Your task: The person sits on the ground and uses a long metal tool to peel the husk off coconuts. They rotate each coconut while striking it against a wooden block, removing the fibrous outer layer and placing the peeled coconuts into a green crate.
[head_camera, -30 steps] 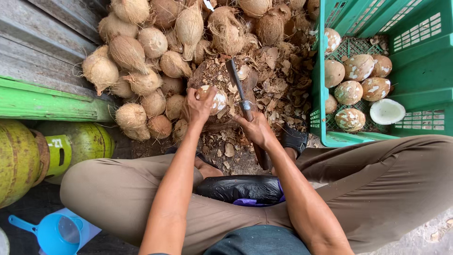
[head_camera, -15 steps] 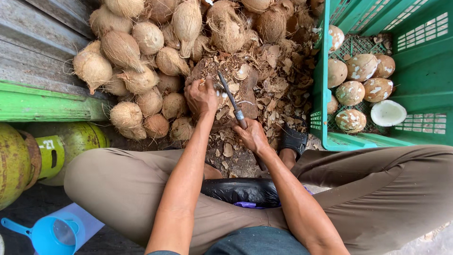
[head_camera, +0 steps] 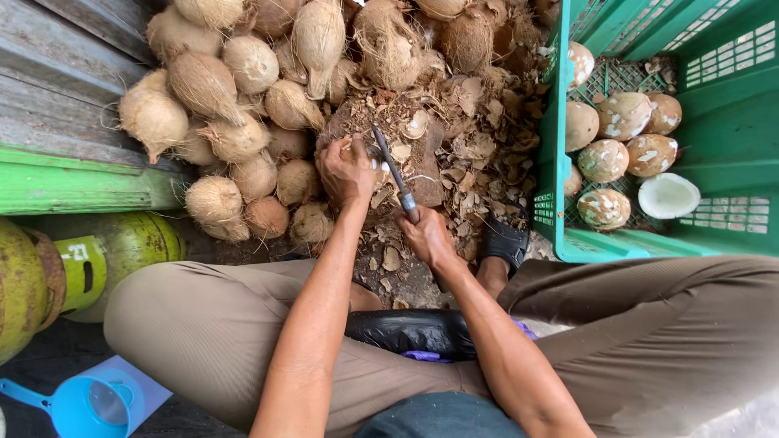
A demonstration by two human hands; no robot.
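A single view is given, taken from a camera worn on the person's head and aimed almost straight down past the forearms and bent knees to the ground. The left hand [head_camera: 347,172] and right hand [head_camera: 425,237] are seen close, near the frame's middle, with the heap of husked coconuts [head_camera: 243,97] at the far left and the green crate [head_camera: 568,243] at the far right. No second view is supplied, so no part of the scene is shared.
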